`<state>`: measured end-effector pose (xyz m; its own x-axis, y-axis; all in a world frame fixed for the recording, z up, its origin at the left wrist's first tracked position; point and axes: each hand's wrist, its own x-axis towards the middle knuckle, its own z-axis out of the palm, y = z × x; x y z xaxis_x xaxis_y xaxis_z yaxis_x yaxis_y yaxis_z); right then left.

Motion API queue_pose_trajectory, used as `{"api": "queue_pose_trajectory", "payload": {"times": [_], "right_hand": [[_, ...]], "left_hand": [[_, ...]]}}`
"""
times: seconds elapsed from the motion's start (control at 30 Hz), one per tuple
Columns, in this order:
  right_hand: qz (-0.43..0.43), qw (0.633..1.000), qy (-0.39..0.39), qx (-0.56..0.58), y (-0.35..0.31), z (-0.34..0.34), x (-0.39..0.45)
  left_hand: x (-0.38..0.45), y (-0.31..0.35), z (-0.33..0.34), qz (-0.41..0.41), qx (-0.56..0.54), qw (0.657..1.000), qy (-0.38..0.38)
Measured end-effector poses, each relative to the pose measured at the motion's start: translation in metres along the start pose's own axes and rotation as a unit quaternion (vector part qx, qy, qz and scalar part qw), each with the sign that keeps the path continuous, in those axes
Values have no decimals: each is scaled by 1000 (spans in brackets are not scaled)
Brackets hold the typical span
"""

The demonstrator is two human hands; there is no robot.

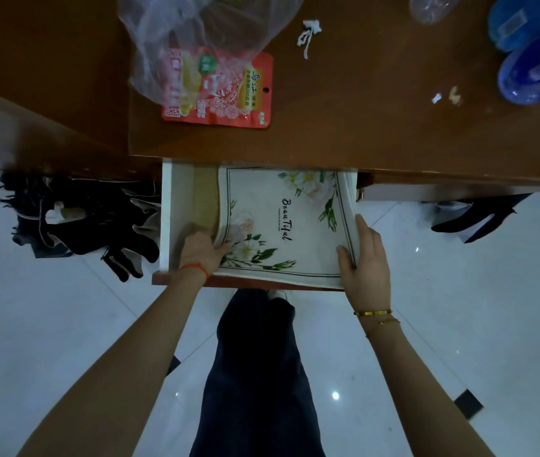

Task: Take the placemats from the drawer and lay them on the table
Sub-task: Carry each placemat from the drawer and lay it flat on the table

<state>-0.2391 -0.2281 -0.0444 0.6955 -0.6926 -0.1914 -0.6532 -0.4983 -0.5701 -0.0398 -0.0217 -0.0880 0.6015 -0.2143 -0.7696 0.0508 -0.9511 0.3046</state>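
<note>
A white placemat (282, 222) with green flowers and the word "Beautiful" lies in the open drawer (166, 225) under the brown table (361, 110). More white layers show at its right edge. My left hand (201, 250) grips the mat's near left corner, which curls up. At the right side my right hand (366, 255) holds the mat's edge, thumb on top and fingers along and under it. The mat's far end runs under the tabletop, out of sight.
On the table lie a red snack packet (239, 90) under a clear plastic bag (196, 37), white scraps (308, 36), a clear bottle (433, 8) and blue plastic items (535, 57). Dark clothes (80, 222) lie on the white tiled floor at the left.
</note>
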Motion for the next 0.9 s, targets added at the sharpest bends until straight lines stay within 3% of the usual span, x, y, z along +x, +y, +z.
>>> {"api": "queue_pose_trajectory", "payload": {"times": [0.27,0.57,0.9], "right_hand": [[55,998,-20,9,-9,-20,-17],[111,990,-66,57,-35,-77,-57],[127,977,8,169,-101,-198,-128]], "left_hand": [[-52,4,-17,10,-147,989,6],[-148,19,-36,46,-236,970,31],[-276,45,-102,130,-264,954,55]]}}
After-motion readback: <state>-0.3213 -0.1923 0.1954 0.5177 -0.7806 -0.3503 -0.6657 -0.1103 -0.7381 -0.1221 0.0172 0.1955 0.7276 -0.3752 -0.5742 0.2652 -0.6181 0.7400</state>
